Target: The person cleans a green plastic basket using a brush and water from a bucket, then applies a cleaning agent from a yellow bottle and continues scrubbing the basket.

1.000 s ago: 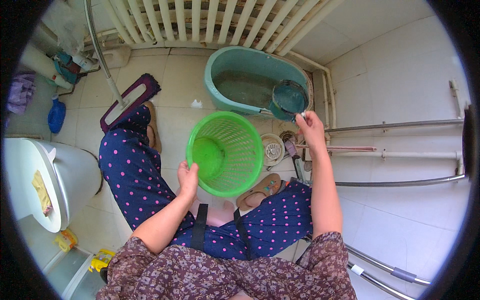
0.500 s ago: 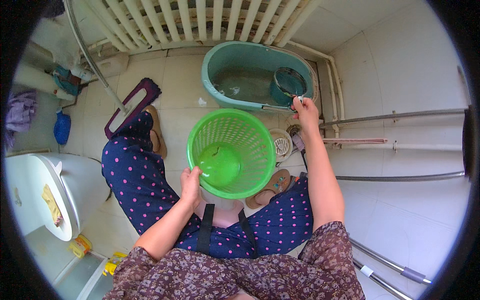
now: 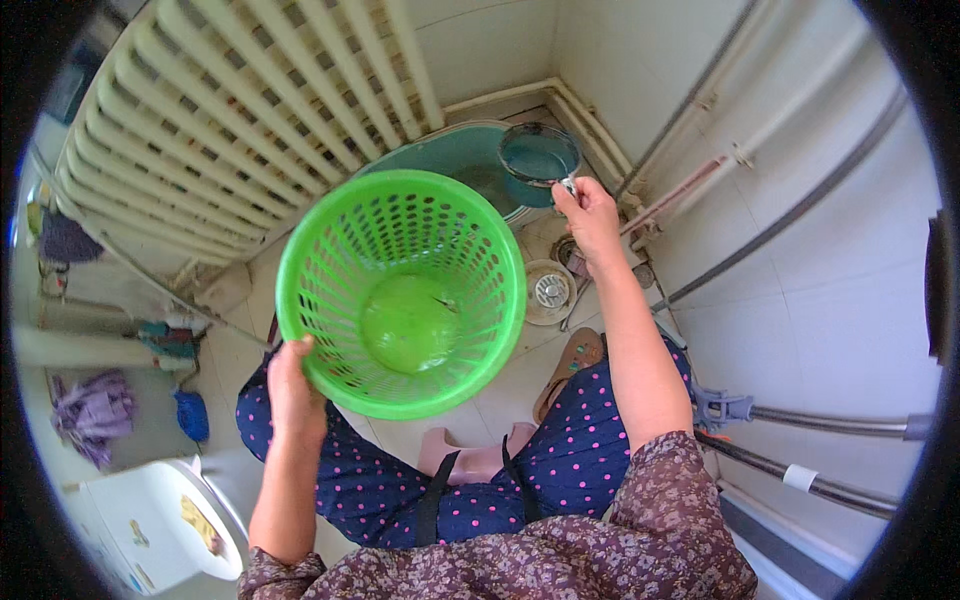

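My left hand (image 3: pixel 292 392) has its grip closed on the lower rim of the green perforated basket (image 3: pixel 402 290), fingers curled over the edge, holding it up off the floor with its open mouth tilted toward me so I look straight down onto its solid round bottom. My right hand (image 3: pixel 590 212) is stretched forward past the basket's right side, its grip pinched shut on the handle of a small teal scoop (image 3: pixel 540 160). The scoop sits above the far right end of a teal basin (image 3: pixel 455 158) that rests on the tiled floor (image 3: pixel 520 380) in the corner; the basket hides most of the basin's near side.

Just below my right hand, on the floor, I see a round white drain cover (image 3: pixel 550 291), and nearer to me a brown sandal (image 3: pixel 572 362) beside my knee. My legs in dark blue dotted trousers (image 3: pixel 570 450) spread beneath the basket. A white ribbed radiator (image 3: pixel 230 120) runs along the wall to the upper left, and metal pipes (image 3: pixel 800 200) cross the white tiled wall on the right. At the lower left stands a white toilet (image 3: pixel 150 520), with a purple cloth (image 3: pixel 92 412) lying well apart to its left.
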### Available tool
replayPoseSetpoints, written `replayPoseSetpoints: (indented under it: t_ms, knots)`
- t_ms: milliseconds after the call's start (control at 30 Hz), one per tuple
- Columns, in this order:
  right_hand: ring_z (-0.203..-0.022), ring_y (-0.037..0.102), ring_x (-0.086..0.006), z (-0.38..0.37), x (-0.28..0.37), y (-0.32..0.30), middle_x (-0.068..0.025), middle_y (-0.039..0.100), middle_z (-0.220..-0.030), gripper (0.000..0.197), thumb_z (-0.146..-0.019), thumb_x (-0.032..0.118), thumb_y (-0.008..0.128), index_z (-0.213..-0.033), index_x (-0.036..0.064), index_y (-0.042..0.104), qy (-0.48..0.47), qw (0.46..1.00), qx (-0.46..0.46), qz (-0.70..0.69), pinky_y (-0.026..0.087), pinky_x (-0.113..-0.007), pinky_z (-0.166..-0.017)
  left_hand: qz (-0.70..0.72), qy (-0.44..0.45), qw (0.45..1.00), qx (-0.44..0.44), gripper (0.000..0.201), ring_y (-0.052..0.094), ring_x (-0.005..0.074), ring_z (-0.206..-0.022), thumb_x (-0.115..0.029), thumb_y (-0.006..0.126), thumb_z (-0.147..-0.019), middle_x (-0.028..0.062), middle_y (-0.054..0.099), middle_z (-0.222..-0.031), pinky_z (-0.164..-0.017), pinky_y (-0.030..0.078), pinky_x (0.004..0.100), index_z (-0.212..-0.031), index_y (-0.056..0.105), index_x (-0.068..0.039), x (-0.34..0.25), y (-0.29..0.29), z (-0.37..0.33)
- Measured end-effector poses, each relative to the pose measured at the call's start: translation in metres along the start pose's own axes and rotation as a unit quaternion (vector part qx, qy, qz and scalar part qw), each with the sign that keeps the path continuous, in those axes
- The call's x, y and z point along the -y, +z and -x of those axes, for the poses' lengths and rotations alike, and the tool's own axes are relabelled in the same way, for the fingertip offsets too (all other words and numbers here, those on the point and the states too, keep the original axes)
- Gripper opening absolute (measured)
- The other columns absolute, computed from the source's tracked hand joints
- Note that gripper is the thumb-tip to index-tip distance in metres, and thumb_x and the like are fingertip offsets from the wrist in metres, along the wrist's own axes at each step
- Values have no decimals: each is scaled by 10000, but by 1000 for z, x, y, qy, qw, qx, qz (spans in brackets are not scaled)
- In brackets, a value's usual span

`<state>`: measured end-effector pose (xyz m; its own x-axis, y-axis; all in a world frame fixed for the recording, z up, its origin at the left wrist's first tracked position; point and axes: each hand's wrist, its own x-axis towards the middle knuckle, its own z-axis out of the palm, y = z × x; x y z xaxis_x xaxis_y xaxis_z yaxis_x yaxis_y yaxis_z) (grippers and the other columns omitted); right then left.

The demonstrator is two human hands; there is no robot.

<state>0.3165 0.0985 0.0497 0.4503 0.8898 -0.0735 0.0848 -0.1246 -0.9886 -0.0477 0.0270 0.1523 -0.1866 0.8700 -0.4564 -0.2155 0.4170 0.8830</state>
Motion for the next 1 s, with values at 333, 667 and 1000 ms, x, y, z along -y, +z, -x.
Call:
replayPoseSetpoints:
  t_ms: [333,667,1000]
  knots:
    - [-634,548,-198,2,26,-63,-82,586,-699,272,-798,270,672,-858,26,566,-47,993,-97,57,432,-320,-617,-257,110,959,-36,320,552,165,-821,-232,578,-784,57,621,-916,-783,412,311,-988,609,13,-99,106,-87]
    - [-651,584,-254,8,38,-66,-101,613,-717,275,-788,286,676,-875,47,573,-34,990,-99,97,449,-349,-617,-591,388,695,-128,352,620,325,-906,-188,599,-761,199,636,-957,-783,464,405,-1060,558,-8,-56,180,-120]
    - [-669,578,-283,7,34,-70,-98,606,-726,292,-804,319,655,-851,52,547,-38,987,-117,105,443,-372,-623,-463,451,754,-119,255,615,301,-841,-133,585,-742,140,640,-892,-749,457,373,-973,551,-31,-50,202,-110]
